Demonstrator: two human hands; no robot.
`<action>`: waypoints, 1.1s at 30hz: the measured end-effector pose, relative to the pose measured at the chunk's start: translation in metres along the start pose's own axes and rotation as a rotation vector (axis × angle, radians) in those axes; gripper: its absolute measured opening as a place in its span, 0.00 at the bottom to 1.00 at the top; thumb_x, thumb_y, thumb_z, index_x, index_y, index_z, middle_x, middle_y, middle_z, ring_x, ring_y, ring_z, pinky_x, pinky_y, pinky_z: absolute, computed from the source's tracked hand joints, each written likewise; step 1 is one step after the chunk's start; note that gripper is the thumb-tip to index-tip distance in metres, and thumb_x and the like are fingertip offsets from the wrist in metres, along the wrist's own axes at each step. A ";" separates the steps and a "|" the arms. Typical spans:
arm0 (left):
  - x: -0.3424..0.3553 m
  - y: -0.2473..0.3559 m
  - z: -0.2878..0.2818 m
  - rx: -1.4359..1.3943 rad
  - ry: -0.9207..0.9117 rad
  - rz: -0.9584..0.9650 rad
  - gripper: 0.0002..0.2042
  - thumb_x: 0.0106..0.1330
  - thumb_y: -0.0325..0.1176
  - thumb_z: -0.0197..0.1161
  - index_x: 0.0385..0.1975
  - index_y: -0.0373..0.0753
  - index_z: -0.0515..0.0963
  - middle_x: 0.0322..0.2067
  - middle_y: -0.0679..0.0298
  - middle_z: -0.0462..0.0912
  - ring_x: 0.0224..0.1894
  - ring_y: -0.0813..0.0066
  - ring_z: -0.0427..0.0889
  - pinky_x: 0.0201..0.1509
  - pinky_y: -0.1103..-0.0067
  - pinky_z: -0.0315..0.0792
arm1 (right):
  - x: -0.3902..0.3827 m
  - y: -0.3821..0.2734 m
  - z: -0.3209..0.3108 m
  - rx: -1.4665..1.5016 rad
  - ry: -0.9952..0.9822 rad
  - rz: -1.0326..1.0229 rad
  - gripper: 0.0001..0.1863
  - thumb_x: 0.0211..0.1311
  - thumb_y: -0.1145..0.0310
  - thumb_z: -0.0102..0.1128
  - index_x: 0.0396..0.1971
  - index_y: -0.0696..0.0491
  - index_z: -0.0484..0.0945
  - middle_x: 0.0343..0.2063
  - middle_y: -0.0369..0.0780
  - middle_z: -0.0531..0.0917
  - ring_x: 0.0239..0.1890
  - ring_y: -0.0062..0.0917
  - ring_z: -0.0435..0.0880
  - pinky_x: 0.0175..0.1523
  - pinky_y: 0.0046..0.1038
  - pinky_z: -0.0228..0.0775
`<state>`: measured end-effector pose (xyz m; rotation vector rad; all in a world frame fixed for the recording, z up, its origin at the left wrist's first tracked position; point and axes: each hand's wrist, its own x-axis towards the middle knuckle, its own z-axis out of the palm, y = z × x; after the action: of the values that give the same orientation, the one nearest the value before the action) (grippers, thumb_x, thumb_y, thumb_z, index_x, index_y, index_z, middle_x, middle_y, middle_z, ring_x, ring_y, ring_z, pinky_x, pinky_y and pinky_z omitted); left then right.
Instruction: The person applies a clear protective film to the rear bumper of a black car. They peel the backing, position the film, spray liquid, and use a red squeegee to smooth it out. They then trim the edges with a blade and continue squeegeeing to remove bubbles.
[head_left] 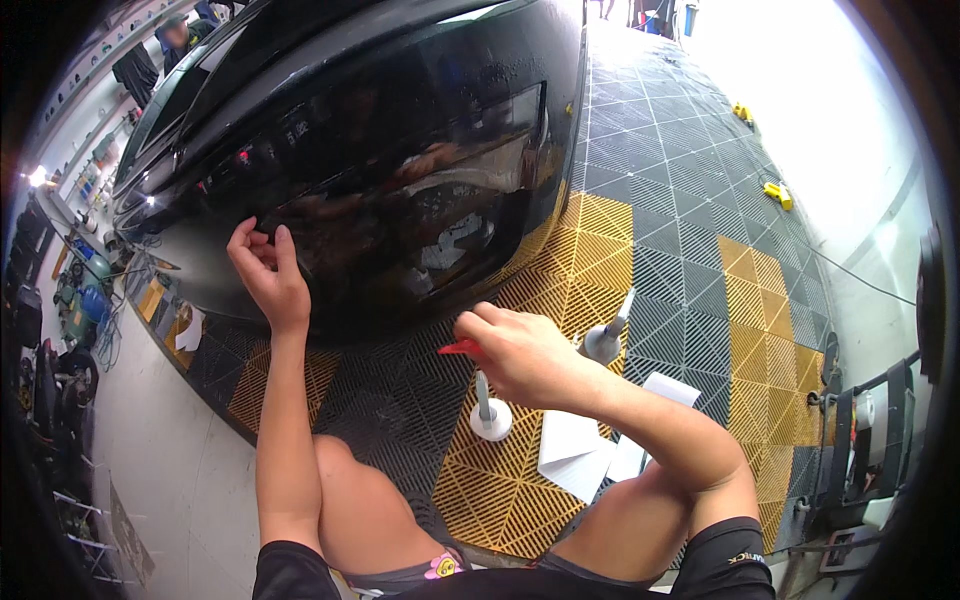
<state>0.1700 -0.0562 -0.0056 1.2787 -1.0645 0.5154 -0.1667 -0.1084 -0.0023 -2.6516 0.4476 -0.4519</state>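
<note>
My left hand (270,275) is raised at the black car body panel (380,140), its loosely bent fingers apart and at the glossy surface; whether they touch it is hard to tell. My right hand (515,355) grips a small red tool (455,347), low in front of the car. Below it stands a white container with a grey upright top (490,422), and a similar one (603,342) is to its right. White sheets (570,455) lie on the floor tiles between my knees and the car.
Yellow and grey grid tiles (750,290) cover the floor. Yellow objects (778,195) with a cable are at the right, near black metal equipment (860,440). Along the left wall are tools and blue tanks (95,300). A person (175,35) stands at the far upper left.
</note>
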 end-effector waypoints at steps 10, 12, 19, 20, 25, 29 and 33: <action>0.011 0.003 -0.004 0.105 0.040 -0.030 0.12 0.76 0.33 0.65 0.53 0.36 0.76 0.36 0.71 0.72 0.37 0.82 0.69 0.44 0.82 0.67 | -0.034 0.021 0.015 0.094 0.157 -0.026 0.12 0.64 0.71 0.66 0.46 0.52 0.78 0.36 0.44 0.80 0.38 0.42 0.87 0.41 0.42 0.80; 0.015 -0.001 -0.003 0.111 0.058 -0.024 0.10 0.77 0.34 0.64 0.51 0.36 0.77 0.36 0.71 0.75 0.38 0.83 0.70 0.44 0.82 0.67 | -0.037 0.020 0.017 0.113 0.189 -0.047 0.11 0.64 0.71 0.66 0.45 0.52 0.79 0.35 0.43 0.80 0.38 0.42 0.87 0.40 0.42 0.80; 0.019 -0.012 -0.006 0.106 0.071 -0.054 0.09 0.79 0.36 0.61 0.46 0.36 0.79 0.39 0.69 0.79 0.41 0.81 0.75 0.47 0.82 0.70 | -0.044 0.027 0.028 0.087 0.261 -0.083 0.08 0.65 0.72 0.66 0.43 0.50 0.81 0.35 0.41 0.80 0.40 0.40 0.84 0.44 0.41 0.76; 0.018 -0.012 -0.006 0.109 0.072 -0.054 0.10 0.79 0.36 0.61 0.46 0.35 0.79 0.39 0.69 0.79 0.41 0.81 0.75 0.46 0.82 0.70 | -0.044 0.028 0.028 0.085 0.253 -0.073 0.09 0.65 0.73 0.66 0.44 0.50 0.82 0.37 0.41 0.81 0.41 0.41 0.83 0.45 0.41 0.75; 0.019 -0.012 -0.004 0.090 0.100 -0.054 0.12 0.80 0.39 0.61 0.45 0.35 0.78 0.37 0.70 0.78 0.36 0.82 0.72 0.42 0.82 0.68 | -0.040 0.059 0.025 0.048 0.367 -0.040 0.17 0.59 0.76 0.65 0.49 0.50 0.82 0.39 0.42 0.81 0.41 0.42 0.85 0.46 0.42 0.77; 0.022 -0.012 -0.011 0.101 0.083 -0.142 0.12 0.80 0.39 0.61 0.44 0.35 0.78 0.34 0.70 0.77 0.33 0.82 0.69 0.39 0.80 0.67 | -0.033 0.103 0.024 0.103 0.386 0.258 0.16 0.62 0.76 0.59 0.50 0.51 0.82 0.42 0.45 0.83 0.44 0.47 0.86 0.51 0.45 0.79; 0.019 -0.012 -0.006 0.019 0.114 -0.207 0.11 0.80 0.36 0.61 0.42 0.33 0.76 0.31 0.70 0.75 0.33 0.81 0.71 0.39 0.80 0.68 | -0.021 0.123 0.006 0.161 0.608 0.287 0.15 0.66 0.76 0.56 0.51 0.55 0.81 0.46 0.48 0.84 0.47 0.48 0.86 0.53 0.43 0.79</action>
<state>0.1904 -0.0580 0.0053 1.3429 -0.8234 0.4366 -0.2126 -0.2053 -0.0669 -2.2070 0.9114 -1.1466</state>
